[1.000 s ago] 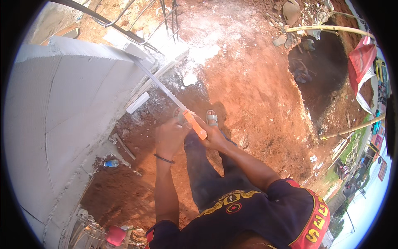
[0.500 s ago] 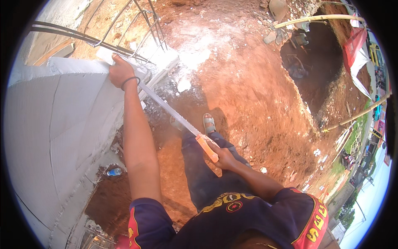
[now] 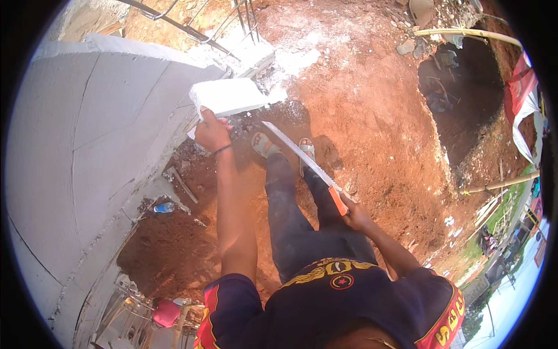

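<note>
My left hand grips a white light block piece by its near end, out from the grey block wall on the left. My right hand, lower and farther right, is closed on the orange handle of a hand saw. The long toothed blade points up-left, its tip below the block and apart from it, over my legs and sandalled feet.
A rebar cage stands behind the wall's end. A dark pit lies at right, with bamboo poles and red-and-white sheeting. A bottle lies by the wall's foot; a red object shows at bottom.
My left hand reached the wall's top and has since come down and right, now carrying the white block piece. My right hand has moved right and down with the saw, away from the wall.
</note>
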Demonstrator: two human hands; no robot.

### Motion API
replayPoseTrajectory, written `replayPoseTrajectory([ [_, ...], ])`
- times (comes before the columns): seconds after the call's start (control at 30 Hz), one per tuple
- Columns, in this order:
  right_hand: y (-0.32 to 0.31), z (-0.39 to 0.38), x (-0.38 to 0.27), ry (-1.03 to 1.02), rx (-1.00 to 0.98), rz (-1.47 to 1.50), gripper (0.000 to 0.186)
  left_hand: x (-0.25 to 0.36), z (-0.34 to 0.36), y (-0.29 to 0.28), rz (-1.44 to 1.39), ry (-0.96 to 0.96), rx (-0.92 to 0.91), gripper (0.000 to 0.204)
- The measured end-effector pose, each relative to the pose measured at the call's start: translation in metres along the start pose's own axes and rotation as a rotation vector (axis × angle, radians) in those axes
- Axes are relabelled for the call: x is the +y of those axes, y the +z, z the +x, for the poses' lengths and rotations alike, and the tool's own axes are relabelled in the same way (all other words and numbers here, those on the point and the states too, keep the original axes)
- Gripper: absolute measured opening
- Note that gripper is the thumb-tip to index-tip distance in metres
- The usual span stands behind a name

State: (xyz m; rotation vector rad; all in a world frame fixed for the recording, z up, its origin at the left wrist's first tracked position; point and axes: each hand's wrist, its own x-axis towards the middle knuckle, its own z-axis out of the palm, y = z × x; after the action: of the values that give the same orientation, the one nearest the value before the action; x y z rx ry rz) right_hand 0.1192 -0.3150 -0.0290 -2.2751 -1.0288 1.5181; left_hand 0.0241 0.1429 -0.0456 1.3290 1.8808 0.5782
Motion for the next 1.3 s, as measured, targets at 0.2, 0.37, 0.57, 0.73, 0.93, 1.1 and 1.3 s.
replayPoseTrajectory([
  [0.2,-0.004,0.016,0.001,-0.001,0.055,0.070,0.076,-0.100,0.023,-0.046,-0.073,-0.220,-0.018,0.071],
  [0.37,-0.019,0.013,-0.028,-0.086,0.108,0.215,0.077,-0.190,0.015,-0.073,-0.146,-0.463,-0.031,0.067],
  [0.57,-0.037,0.025,-0.094,-0.326,0.243,0.298,0.070,-0.210,-0.136,-0.033,-0.047,-0.358,-0.673,0.071],
  [0.73,-0.047,0.100,-0.159,-0.310,0.220,0.418,0.072,-0.181,-0.175,-0.011,-0.184,-0.176,-0.646,0.064],
  [0.93,-0.052,0.212,-0.209,-0.427,0.273,0.407,0.061,-0.208,-0.173,-0.009,0.167,-0.169,-0.503,0.074],
  [1.1,-0.051,0.249,-0.210,-0.373,0.181,0.438,0.059,-0.248,-0.211,-0.017,0.732,-0.141,-0.571,0.084],
  [1.3,-0.055,0.272,-0.204,-0.454,0.233,0.299,0.064,-0.252,-0.211,-0.010,0.776,-0.223,-0.612,0.086],
])
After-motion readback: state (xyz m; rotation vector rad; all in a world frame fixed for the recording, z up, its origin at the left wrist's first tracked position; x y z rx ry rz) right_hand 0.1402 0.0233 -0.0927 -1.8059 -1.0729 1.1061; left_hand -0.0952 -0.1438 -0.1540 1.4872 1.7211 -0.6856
